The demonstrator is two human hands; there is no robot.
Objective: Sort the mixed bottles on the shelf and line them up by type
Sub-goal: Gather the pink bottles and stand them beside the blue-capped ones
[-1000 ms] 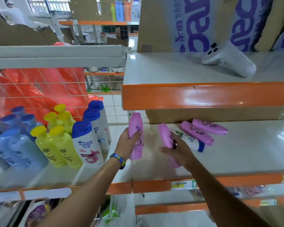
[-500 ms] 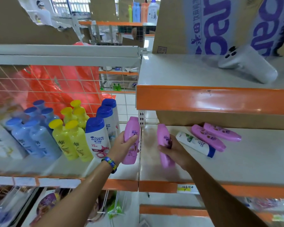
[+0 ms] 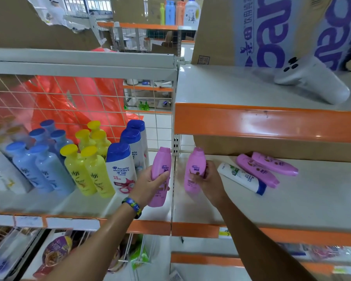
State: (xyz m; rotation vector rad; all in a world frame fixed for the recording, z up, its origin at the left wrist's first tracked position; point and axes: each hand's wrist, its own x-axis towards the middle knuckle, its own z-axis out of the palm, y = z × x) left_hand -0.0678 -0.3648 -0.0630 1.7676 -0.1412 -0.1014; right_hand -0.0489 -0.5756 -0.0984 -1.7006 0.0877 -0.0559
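The sorting looked well over half done. On the left shelf board (image 3: pixel 89 205) three kinds already stood in upright rows running from front edge to back: pale blue bottles (image 3: pixel 39 167), yellow bottles (image 3: pixel 91 171) and white blue-capped bottles (image 3: pixel 121 169), each row just beside the next. Some paler bottles near that board's left end were too blurred to identify. The left hand (image 3: pixel 148 185) had its fingers and thumb wrapped round the first pink bottle (image 3: pixel 161 169), held roughly upright at the right end of the left board, close beside the front white blue-capped bottle; whether its base touched the board could not be told. The right hand (image 3: pixel 208 179) gripped the second pink bottle (image 3: pixel 194 175) with curled fingers, cap up, at the left end of the right shelf board (image 3: pixel 302 203), again with its base unclear. By this reading, a pink row was only being started. Left to do: two pink bottles (image 3: pixel 257 169) lay on their sides toward the back of the right board, touching each other, and a white bottle (image 3: pixel 239 177) lay on its side just in front of them, blue cap toward the front edge. Those three probably needed standing up and joining their own kinds.
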